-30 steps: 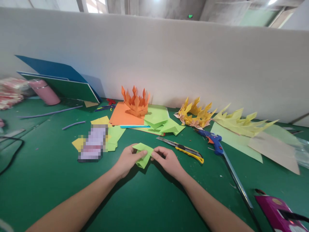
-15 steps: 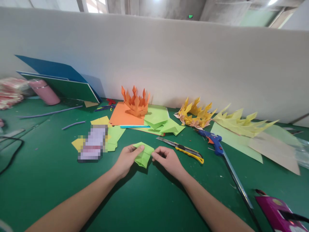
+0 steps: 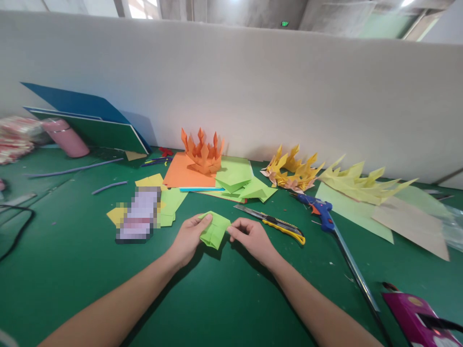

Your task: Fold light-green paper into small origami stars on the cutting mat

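Observation:
A small folded green paper piece (image 3: 215, 230) rests low over the green table mat (image 3: 72, 270), held between both hands. My left hand (image 3: 188, 240) grips its left side, thumb pressed on top. My right hand (image 3: 253, 239) pinches its right corner with curled fingers. Just beyond my right hand lies a yellow utility knife (image 3: 278, 224) beside a metal ruler.
An orange paper crown (image 3: 202, 153) stands on orange and green sheets at the back. Yellow folded paper pieces (image 3: 294, 171) and pale yellow ones (image 3: 361, 182) lie to the right. A blue glue gun (image 3: 321, 210), a blurred phone (image 3: 139, 213), a pink cylinder (image 3: 67, 137) and a magenta box (image 3: 415, 318) are around.
The green paper has been pressed into a tighter, narrower fold. My left thumb has slid leftwards over its top. Both hands stay in nearly the same place.

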Available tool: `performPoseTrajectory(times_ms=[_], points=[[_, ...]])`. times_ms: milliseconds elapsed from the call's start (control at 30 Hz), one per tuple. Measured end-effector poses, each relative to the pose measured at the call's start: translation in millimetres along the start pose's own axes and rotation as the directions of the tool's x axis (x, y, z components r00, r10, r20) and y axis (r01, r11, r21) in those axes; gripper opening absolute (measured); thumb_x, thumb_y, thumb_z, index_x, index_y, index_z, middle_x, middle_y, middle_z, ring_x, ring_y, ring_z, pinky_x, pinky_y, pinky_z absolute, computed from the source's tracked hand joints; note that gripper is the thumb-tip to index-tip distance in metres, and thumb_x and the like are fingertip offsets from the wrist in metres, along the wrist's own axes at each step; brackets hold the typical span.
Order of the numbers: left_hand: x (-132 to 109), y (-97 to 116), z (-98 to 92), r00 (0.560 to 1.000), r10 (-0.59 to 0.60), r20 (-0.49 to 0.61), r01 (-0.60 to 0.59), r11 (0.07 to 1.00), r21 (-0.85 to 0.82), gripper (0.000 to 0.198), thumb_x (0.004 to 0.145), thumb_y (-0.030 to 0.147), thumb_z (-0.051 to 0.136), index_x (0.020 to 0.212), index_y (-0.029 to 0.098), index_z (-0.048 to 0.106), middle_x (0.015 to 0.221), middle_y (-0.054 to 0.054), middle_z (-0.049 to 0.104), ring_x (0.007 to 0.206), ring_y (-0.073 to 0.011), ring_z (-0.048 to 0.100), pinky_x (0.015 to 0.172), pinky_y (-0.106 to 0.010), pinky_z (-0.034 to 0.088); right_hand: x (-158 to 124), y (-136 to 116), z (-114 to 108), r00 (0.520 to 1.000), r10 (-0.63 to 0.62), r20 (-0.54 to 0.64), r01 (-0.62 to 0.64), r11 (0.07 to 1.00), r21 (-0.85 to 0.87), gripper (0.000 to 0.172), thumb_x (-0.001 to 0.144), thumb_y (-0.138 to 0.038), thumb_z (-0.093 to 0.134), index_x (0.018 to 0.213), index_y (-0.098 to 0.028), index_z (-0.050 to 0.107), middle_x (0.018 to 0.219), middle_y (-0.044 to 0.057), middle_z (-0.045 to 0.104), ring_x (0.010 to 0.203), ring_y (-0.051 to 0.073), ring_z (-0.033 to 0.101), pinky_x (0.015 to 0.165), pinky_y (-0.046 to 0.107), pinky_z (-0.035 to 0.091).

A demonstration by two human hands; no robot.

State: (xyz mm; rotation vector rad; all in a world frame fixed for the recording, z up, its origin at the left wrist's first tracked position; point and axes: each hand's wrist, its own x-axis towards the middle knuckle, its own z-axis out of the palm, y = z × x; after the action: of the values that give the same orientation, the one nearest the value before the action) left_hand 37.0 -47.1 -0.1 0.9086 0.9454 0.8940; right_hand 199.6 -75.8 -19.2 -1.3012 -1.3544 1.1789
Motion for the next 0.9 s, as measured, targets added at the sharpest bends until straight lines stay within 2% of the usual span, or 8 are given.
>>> performPoseTrajectory(times_ms=[300, 600, 733, 900], points=[[2.0, -2.4, -2.4, 0.999, 0.031, 0.018, -0.031, 0.999, 0.022, 0.039, 0.06, 0.047, 0.075, 0.077, 0.013, 0.068, 0.059, 0.001, 0.065, 0.054, -0.0117, 0.055, 0.054, -0.022, 0.043, 1.6, 0.0, -0.3, 1.0, 0.024, 0.006, -0.024, 1.0, 0.012, 0.03, 0.067, -0.046, 0.063, 0.059, -0.019, 0.052, 0.05, -0.003, 0.056, 0.047, 0.01, 0.047, 0.051, 0.024, 0.038], [-1.0, 2.6, -0.8, 1.0, -0.01, 0.029, 0.01, 1.0, 0.01, 0.038, 0.056, 0.043, 0.079, 0.078, 0.014, 0.067, 0.062, 0.0, 0.066, 0.054, -0.0117, 0.056, 0.056, -0.023, 0.045, 0.0, 0.1, 0.1, 1.0, -0.024, -0.011, 0.024, 1.0, 0.014, 0.027, 0.07, -0.045, 0.058, 0.062, -0.02, 0.049, 0.056, -0.002, 0.056, 0.053, 0.011, 0.048, 0.055, 0.024, 0.038], [-1.5, 1.6, -1.8, 0.998, -0.008, 0.06, 0.003, 0.996, 0.088, 0.04, 0.056, 0.044, 0.078, 0.081, 0.014, 0.07, 0.067, -0.002, 0.068, 0.059, -0.0133, 0.058, 0.062, -0.026, 0.046, 0.2, 1.4, 1.6, 0.996, -0.084, -0.024, 0.084, 0.996, -0.007, 0.027, 0.07, -0.046, 0.057, 0.069, -0.02, 0.053, 0.058, -0.004, 0.049, 0.053, 0.011, 0.042, 0.053, 0.023, 0.035], [-1.4, 1.8, -2.4, 0.996, -0.022, 0.091, 0.009, 0.99, 0.143, 0.042, 0.055, 0.044, 0.077, 0.082, 0.013, 0.071, 0.075, -0.005, 0.071, 0.067, -0.0166, 0.061, 0.069, -0.029, 0.047, 1.2, 4.5, 1.1, 0.995, -0.094, -0.039, 0.092, 0.994, -0.056, 0.028, 0.07, -0.045, 0.057, 0.062, -0.02, 0.049, 0.054, -0.005, 0.043, 0.052, 0.01, 0.037, 0.051, 0.023, 0.032]])
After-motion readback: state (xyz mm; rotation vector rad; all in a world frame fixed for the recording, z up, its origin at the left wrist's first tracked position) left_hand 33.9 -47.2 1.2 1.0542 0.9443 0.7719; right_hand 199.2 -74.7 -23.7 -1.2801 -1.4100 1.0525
